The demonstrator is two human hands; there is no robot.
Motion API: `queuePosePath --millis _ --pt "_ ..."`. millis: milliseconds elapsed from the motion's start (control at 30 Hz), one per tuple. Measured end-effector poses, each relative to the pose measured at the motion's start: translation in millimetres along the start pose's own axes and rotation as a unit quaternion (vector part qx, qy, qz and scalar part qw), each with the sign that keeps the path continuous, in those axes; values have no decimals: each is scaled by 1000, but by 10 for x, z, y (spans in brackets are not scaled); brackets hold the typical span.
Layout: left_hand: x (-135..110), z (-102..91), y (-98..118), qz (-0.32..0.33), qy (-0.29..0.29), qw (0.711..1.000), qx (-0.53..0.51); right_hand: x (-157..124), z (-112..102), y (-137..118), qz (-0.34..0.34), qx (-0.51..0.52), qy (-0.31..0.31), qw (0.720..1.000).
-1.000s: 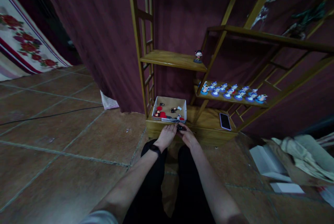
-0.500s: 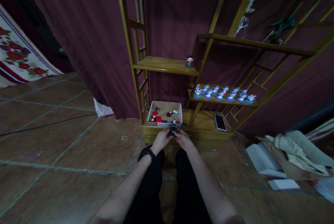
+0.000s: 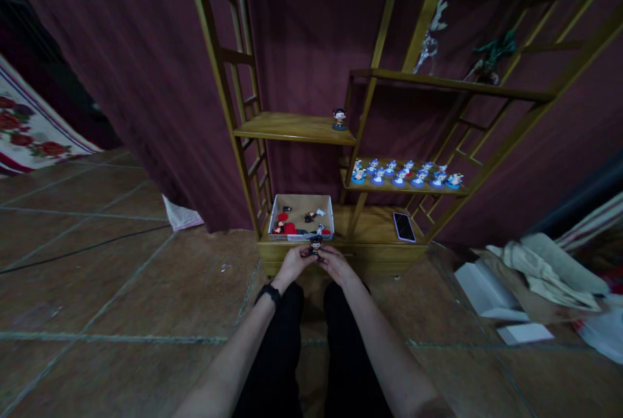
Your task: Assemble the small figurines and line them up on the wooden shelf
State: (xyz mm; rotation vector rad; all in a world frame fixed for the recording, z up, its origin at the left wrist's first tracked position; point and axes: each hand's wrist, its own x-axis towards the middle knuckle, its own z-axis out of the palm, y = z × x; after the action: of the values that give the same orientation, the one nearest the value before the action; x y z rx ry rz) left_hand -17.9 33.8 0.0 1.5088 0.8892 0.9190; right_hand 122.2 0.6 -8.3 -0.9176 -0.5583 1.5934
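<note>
Wooden shelf unit [image 3: 366,108] has slid left in the head view since a second ago: the camera turned, and the things on it look undisturbed. One lone figurine [image 3: 339,119] stands at the right end of the upper left board; rows of blue-and-white figures [image 3: 400,177] sit on the shelf to the right. Open box [image 3: 304,202] on the low base, just beyond the hands, contents apparently the same: small figures, red pieces [image 3: 289,228], loose bits.

Left hand [image 3: 294,263] and right hand [image 3: 337,265] meet in front of the box, fingers narrow, closed on a dark figurine [image 3: 316,246] from either side. Real change is here: about half a second ago mostly a dark rounded top showed; now the piece is turned, front toward the camera. Reads as handling or checking in hand; it is on neither the shelf nor in the box, so not placed.

Held piece: upright or nearly so, black on top, pale front of the head, dark body with a small yellowish patch. Looks similar to the lone one. Lower end hidden by fingers; can't tell if a base is attached. Finer detail too small.
</note>
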Motion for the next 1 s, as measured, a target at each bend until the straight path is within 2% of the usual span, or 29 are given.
queuePosePath --millis 200,567,700,900,1000 --pt "14 -8 -21 -26 39 999 -22 -20 34 -16 -3 -2 3 1000" --pt "-38 -7 88 -43 55 997 -33 -42 69 -29 -8 11 7 1000" --pt "-63 -9 136 -61 43 997 -31 -63 73 -38 -15 29 13 999" --pt "-57 -21 132 -45 33 997 -57 -84 65 -29 -16 29 -18 999" --pt "-42 -30 113 -41 53 996 -56 -92 71 -10 -30 21 -33 999"
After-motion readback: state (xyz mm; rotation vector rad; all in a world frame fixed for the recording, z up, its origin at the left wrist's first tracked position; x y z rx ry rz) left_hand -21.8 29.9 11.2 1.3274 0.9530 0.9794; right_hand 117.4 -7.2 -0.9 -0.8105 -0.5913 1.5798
